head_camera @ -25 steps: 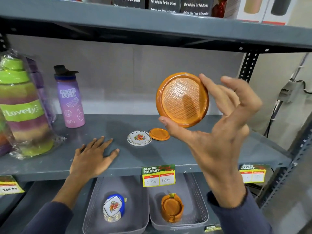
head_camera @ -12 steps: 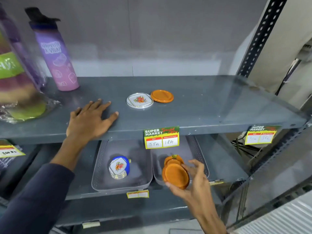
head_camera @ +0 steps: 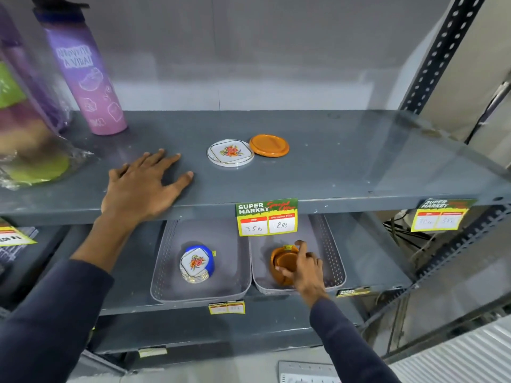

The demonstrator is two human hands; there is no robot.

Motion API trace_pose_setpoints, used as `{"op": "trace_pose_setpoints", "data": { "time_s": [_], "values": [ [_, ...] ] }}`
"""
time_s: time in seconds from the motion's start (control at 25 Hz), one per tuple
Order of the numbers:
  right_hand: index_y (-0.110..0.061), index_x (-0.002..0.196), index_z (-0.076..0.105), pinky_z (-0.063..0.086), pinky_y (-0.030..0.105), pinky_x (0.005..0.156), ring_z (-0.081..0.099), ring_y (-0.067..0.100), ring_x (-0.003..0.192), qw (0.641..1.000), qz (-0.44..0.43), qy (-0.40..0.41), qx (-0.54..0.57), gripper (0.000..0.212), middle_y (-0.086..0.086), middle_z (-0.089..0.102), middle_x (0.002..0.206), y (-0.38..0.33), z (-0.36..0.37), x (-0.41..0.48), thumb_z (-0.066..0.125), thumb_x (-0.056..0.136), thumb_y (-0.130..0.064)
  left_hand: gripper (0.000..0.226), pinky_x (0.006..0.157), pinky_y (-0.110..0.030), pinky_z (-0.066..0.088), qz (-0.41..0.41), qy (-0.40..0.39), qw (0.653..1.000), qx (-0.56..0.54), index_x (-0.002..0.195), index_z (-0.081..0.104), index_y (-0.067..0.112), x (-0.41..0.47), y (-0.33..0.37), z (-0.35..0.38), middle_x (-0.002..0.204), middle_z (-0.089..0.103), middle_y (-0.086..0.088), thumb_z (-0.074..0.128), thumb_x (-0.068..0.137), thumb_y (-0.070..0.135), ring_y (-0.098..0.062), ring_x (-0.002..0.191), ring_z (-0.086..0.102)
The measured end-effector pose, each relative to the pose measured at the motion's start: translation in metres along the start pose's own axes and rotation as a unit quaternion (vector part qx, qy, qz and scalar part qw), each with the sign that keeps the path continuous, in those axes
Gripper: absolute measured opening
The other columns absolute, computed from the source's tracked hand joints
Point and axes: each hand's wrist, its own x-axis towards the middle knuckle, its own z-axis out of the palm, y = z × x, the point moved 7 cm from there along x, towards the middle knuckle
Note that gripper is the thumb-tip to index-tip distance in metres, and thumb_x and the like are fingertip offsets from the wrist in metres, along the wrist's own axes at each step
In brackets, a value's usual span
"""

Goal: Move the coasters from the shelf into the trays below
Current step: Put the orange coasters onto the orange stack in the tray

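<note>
On the grey shelf (head_camera: 331, 172) lie a white floral coaster (head_camera: 230, 152) and, touching its right side, an orange round coaster (head_camera: 269, 145). Below stand two grey perforated trays. The left tray (head_camera: 177, 286) holds a stack of floral coasters in a blue holder (head_camera: 197, 263). In the right tray (head_camera: 333, 261) my right hand (head_camera: 302, 269) grips an orange coaster (head_camera: 284, 261) on top of the orange stack. My left hand (head_camera: 143, 186) rests flat on the shelf, fingers spread, holding nothing.
A purple water bottle (head_camera: 83, 76) and a wrapped stack of coloured bowls (head_camera: 25, 134) stand at the shelf's left. Price tags (head_camera: 266, 217) hang on the shelf's front edge above the trays. A perforated upright post (head_camera: 445, 51) bounds the right side.
My right hand carried the orange coaster from up in front of the shelf down into the right tray, onto the orange stack. The left hand stayed flat on the shelf.
</note>
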Motion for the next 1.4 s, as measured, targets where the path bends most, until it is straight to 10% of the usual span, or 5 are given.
{"op": "trace_pose_setpoints", "data": {
  "time_s": [0.48,0.64,0.84,1.0,1.4],
  "values": [
    [-0.023,0.149,0.035,0.032,0.042,0.109,0.048,0.034,0.132,0.998,-0.029,0.008,-0.061,0.063,0.015,0.063,0.131,-0.004,0.008,0.006,0.056,0.098,-0.055,0.079,0.115,-0.047,0.016,0.0,-0.001,1.0,0.009,0.147,0.036,0.045,0.002,-0.001,0.003,0.162,0.028,0.012,0.022,0.08,0.082,-0.012,0.149,0.022],
    [-0.033,0.139,0.051,0.045,0.041,0.099,0.057,0.035,0.119,0.989,-0.064,0.114,0.072,0.045,0.011,0.065,0.125,-0.019,-0.037,-0.03,0.057,0.098,-0.051,0.075,0.115,-0.046,0.016,-0.002,-0.006,1.0,0.009,0.148,0.035,0.044,-0.001,0.0,0.002,0.162,0.027,0.012,0.026,0.083,0.08,-0.012,0.149,0.021],
    [-0.035,0.105,0.063,0.047,0.024,0.071,0.058,0.014,0.076,0.812,-0.306,0.43,0.249,0.014,-0.028,0.064,0.103,-0.079,-0.153,-0.128,0.065,0.098,-0.047,0.071,0.117,-0.045,0.014,-0.004,-0.004,1.0,0.006,0.149,0.034,0.044,-0.001,0.002,0.001,0.163,0.026,0.011,0.03,0.086,0.076,-0.013,0.15,0.02],
    [-0.019,0.11,0.065,0.044,0.017,0.079,0.055,0.01,0.083,0.717,-0.402,0.5,0.271,0.027,-0.013,0.067,0.103,-0.149,-0.233,-0.148,0.077,0.093,-0.036,0.072,0.119,-0.043,0.012,-0.003,-0.015,1.0,0.008,0.151,0.031,0.044,-0.002,0.001,0.003,0.164,0.023,0.011,0.027,0.086,0.077,-0.012,0.151,0.017],
    [-0.026,0.152,0.025,0.032,0.046,0.109,0.042,0.032,0.136,0.944,-0.214,0.188,0.169,0.101,0.009,0.053,0.143,-0.227,-0.249,0.017,0.083,0.075,-0.056,0.077,0.118,-0.04,0.01,-0.009,-0.011,1.0,-0.002,0.149,0.03,0.047,0.0,-0.001,0.004,0.164,0.021,0.016,0.02,0.081,0.081,-0.008,0.151,0.014]
  ]
}}
